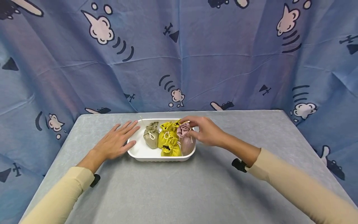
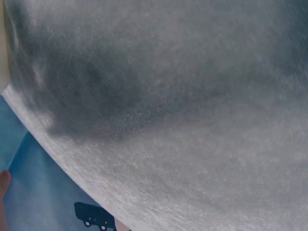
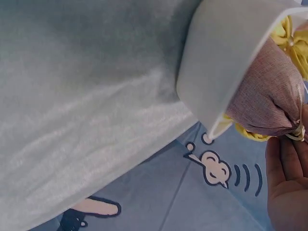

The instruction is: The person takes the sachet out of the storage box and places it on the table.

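A pink drawstring pouch stands at the right end of a white tray. My right hand pinches its gathered neck between thumb and fingers; the right wrist view shows the pouch bulging below the tie, with the hand at its neck. Several yellow pouches crowd together beside it, and a grey-green pouch stands to their left. At the tray's left end my left hand has its fingers spread, the fingertips by the rim. That hand's fingers are mostly out of the left wrist view.
The tray sits on a grey cloth-covered table, towards its far edge. Behind and around the table hangs a blue patterned curtain. A thin pale stem sticks up at the tray's back left rim.
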`<state>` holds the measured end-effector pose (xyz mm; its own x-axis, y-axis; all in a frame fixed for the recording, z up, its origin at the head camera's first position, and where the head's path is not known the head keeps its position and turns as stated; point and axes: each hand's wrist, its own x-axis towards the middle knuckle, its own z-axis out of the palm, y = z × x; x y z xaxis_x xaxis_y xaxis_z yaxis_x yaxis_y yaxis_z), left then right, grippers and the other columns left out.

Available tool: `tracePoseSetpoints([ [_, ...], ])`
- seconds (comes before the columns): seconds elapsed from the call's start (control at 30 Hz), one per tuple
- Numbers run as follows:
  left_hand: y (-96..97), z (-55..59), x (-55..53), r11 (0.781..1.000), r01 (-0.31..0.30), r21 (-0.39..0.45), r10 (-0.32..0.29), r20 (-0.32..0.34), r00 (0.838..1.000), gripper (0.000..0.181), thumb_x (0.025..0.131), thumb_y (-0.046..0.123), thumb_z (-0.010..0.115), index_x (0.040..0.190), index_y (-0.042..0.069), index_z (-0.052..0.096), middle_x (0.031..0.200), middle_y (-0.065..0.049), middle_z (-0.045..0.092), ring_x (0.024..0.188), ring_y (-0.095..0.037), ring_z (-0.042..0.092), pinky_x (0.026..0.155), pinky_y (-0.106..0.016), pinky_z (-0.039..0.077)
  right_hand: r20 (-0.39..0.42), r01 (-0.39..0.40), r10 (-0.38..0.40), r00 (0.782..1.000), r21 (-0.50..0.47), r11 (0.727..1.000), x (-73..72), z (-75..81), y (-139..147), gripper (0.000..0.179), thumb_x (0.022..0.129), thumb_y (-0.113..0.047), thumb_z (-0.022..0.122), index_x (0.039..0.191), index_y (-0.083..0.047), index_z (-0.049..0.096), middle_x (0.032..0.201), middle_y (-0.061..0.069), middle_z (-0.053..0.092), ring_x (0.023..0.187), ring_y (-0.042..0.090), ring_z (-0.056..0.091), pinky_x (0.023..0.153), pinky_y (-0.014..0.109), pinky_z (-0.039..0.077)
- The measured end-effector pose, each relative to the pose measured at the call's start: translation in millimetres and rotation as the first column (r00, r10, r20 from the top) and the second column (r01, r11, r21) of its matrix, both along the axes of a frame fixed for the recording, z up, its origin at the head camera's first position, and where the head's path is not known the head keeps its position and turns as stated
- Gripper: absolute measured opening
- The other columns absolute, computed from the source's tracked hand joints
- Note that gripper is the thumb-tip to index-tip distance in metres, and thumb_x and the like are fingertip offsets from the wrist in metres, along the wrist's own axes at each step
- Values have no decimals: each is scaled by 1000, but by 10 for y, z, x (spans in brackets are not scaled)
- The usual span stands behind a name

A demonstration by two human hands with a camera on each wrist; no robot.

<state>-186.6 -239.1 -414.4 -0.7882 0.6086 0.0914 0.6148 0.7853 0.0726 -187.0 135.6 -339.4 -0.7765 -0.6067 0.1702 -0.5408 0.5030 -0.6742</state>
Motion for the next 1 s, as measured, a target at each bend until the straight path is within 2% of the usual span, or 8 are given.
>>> tracePoseSetpoints([
  [0.33, -6, -7, -8, 1000, 0, -2, 0, 6, 1000, 63, 103, 43, 44, 157, 11, 32, 164, -8, 23, 149, -33, 22, 115, -61, 20, -12, 27, -27, 1000, 2, 1000, -23, 249, 147, 49, 86, 5, 73, 132, -5, 60, 124, 11, 68, 113, 29, 66, 97, 46, 51],
  [0.4, -6, -9, -11, 1000, 0, 0, 0, 6, 1000, 63, 103, 43, 44, 157, 11, 32, 164, -8, 23, 149, -33, 22, 115, -61, 20, -42, 35, -34, 999, 17, 999, -39, 284, 194, 49, 86, 4, 74, 132, -5, 60, 121, 10, 70, 113, 28, 66, 107, 48, 42],
  [0.47, -5, -11, -13, 1000, 0, 1, 0, 4, 1000, 63, 103, 43, 44, 157, 11, 32, 164, -8, 22, 149, -33, 22, 115, -61, 20, -73, 42, -40, 997, 28, 999, -56, 311, 243, 49, 85, 3, 75, 131, -6, 61, 118, 9, 71, 112, 27, 67, 110, 51, 34],
  [0.5, -5, -10, -13, 1000, 0, 2, 0, 3, 1000, 63, 103, 43, 45, 157, 11, 32, 164, -8, 22, 149, -33, 22, 115, -61, 20, -87, 48, -45, 995, 33, 998, -63, 322, 267, 49, 85, 2, 75, 131, -6, 61, 117, 8, 71, 111, 27, 67, 110, 52, 33],
  [0.57, -5, -13, -14, 1000, 0, 0, 0, 0, 1000, 63, 103, 43, 45, 157, 11, 32, 164, -8, 22, 149, -33, 22, 115, -61, 21, -103, 60, -56, 993, 39, 997, -74, 336, 313, 49, 85, 2, 75, 131, -6, 61, 118, 8, 71, 111, 27, 68, 109, 51, 34],
  [0.63, -4, -14, -12, 1000, 1, 0, -1, -1, 1000, 63, 103, 43, 45, 157, 11, 32, 164, -8, 22, 149, -33, 22, 115, -61, 21, -97, 64, -61, 993, 26, 998, -85, 338, 357, 49, 85, 5, 74, 131, -5, 61, 121, 10, 69, 111, 29, 67, 101, 46, 47],
  [0.7, -6, -19, -10, 1000, 2, -1, -2, -1, 1000, 63, 103, 43, 44, 157, 11, 32, 164, -8, 23, 149, -33, 22, 115, -61, 21, -86, 75, -73, 994, 23, 997, -95, 332, 399, 48, 86, 7, 73, 131, -4, 60, 124, 12, 67, 112, 30, 66, 94, 47, 53],
  [1.0, -11, -32, -14, 1000, 6, 8, -6, -10, 1000, 63, 103, 42, 45, 157, 12, 31, 164, -8, 23, 149, -33, 23, 114, -62, 22, -63, 115, -113, 992, 42, 992, -168, 204, 604, 47, 87, 8, 70, 132, -2, 59, 129, 17, 64, 115, 35, 64, 94, 51, 52],
])
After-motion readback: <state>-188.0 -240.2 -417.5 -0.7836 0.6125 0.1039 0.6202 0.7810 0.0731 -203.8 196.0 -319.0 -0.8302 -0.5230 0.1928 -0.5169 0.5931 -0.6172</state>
